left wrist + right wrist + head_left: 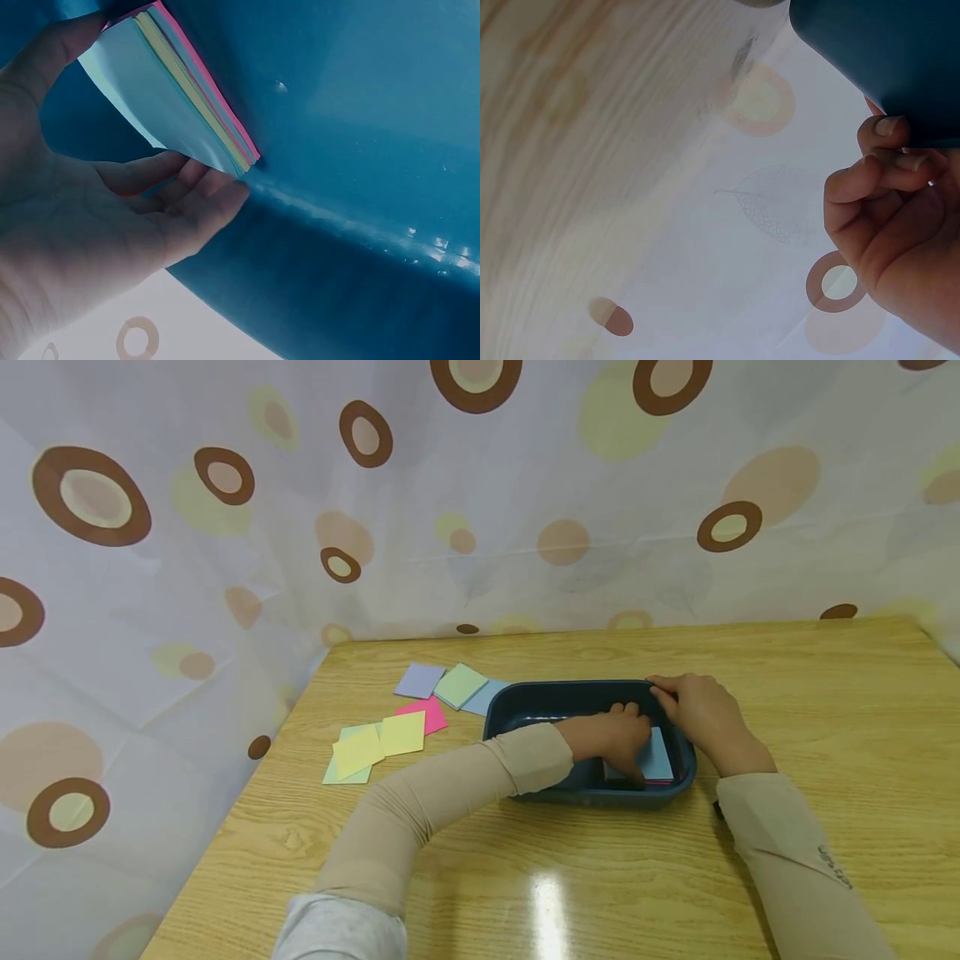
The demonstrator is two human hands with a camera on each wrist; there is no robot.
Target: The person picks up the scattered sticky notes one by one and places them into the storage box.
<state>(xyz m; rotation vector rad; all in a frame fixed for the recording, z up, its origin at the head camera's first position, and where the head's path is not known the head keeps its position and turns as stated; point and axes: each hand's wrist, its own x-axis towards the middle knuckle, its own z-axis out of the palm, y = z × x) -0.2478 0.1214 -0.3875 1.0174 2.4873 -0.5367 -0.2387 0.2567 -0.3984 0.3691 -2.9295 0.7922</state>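
Note:
A dark blue plastic bin (555,693) stands on the wooden table. At its right end lies a stack of sticky notes (657,760), light blue on top. My left hand (613,739) reaches into the bin and pinches the stack, thumb on one edge and fingers at another. The left wrist view shows the stack's coloured layers (180,90), pink, yellow and blue, with the pale sheet bowed. My right hand (705,714) grips the bin's far right rim. Its fingers (851,180) curl at the bin's corner in the right wrist view.
Left of the bin lie loose paper squares: a purple one (420,680), a green one (460,685), a blue one (483,697), a pink one (435,716) and yellow ones (403,732). A patterned sheet (480,585) hangs behind the table (825,693).

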